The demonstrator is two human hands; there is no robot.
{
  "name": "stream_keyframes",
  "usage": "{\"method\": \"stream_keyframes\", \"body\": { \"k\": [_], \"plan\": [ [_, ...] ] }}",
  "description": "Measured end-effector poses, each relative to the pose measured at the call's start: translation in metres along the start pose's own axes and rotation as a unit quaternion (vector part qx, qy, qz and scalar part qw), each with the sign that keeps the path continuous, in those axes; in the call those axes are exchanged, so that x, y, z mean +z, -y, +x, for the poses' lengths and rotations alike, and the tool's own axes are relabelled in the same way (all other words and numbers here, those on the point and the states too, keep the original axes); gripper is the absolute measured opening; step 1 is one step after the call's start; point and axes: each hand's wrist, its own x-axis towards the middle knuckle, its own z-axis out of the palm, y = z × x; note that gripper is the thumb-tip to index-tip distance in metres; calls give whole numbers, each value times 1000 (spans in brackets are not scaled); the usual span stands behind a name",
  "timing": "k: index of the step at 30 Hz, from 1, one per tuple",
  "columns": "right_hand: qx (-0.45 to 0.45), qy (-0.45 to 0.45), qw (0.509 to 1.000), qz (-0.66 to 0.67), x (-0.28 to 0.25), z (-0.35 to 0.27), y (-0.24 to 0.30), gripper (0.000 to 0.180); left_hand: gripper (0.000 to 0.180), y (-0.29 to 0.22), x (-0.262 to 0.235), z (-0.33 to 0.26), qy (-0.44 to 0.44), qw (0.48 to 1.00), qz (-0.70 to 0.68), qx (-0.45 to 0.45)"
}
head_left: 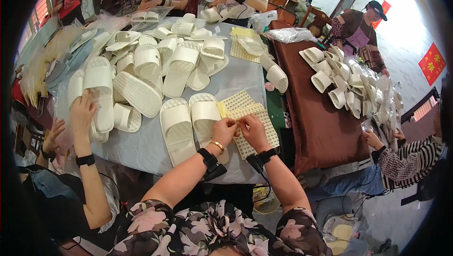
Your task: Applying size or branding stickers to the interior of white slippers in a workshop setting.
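Observation:
My left hand (pixel 225 131) and my right hand (pixel 253 129) meet with fingertips pinched together at the left part of a cream sheet of small printed stickers (pixel 260 136). Whatever lies between the fingertips is too small to make out. A second sticker sheet (pixel 237 100) pokes out beyond it, with a yellow strip (pixel 222 109) at its left. Left of my hands a pair of white slippers lies side by side, soles down: the left slipper (pixel 177 131) is fully in sight, while my left hand and wrist partly cover the right slipper (pixel 205 114).
A heap of white slippers (pixel 148 60) covers the far left of the grey-blue table (pixel 137 154). At my left, a co-worker's hand (pixel 84 114) touches a slipper. More sheets (pixel 245 46) lie at the far edge. Rightward, a brown-covered table (pixel 314 133) bears bagged slippers (pixel 349 79); other people stand around.

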Motion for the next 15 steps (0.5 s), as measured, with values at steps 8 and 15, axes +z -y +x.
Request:
{"method": "stream_keyframes", "body": {
  "k": [8, 15],
  "plan": [
    [-44, -19, 998, -30, 0, 1, 5, 11, 15, 2, -4, -5, 11, 1000, 5, 5],
    [-114, -37, 990, -80, -1, 4, 3, 9, 15, -9, -4, -10, 9, 1000, -7, 5]
  ]
}}
